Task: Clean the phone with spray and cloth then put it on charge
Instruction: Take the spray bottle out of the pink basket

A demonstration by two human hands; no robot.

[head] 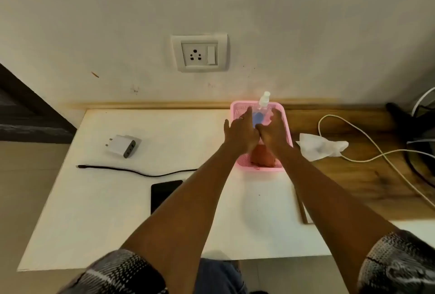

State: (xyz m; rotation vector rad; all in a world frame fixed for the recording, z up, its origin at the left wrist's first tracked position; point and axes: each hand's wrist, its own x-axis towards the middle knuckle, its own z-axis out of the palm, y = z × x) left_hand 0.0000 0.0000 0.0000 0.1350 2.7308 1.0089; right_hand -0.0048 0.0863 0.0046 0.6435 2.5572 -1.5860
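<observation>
White tabletop (113,211) against a plain wall, socket plate (199,53) dead centre above it, and both arms are stretched out toward the far edge. The spray bottle (261,111) stands upright in the pink basket (263,168), clear body with a blue label, white nozzle poking up above the fingers. Left hand (240,132) sits on the bottle's left flank, fingers spread and loosely extended; right hand (274,129) cups it from the right, fingers curled. Both are up against it, but I cannot tell whether either has truly closed a grip.

This looks like the pick-up of the spray, right at the start of the job. To do it well, one hand should take the body firmly below the nozzle and lift straight up so the basket's wall isn't dragged along; keep the nozzle pointing away from the socket.

Moving outward: something orange-red (262,156) lies in the basket's near end, possibly the cloth, partly hidden by the wrists. A crumpled white tissue (321,146) rests just right of the basket. The phone (164,193) lies flat, screen dark, well back toward the body, beneath the left forearm and apart from both hands. Beyond it runs the black cable (131,171), then the white charger (123,145), unplugged.
</observation>
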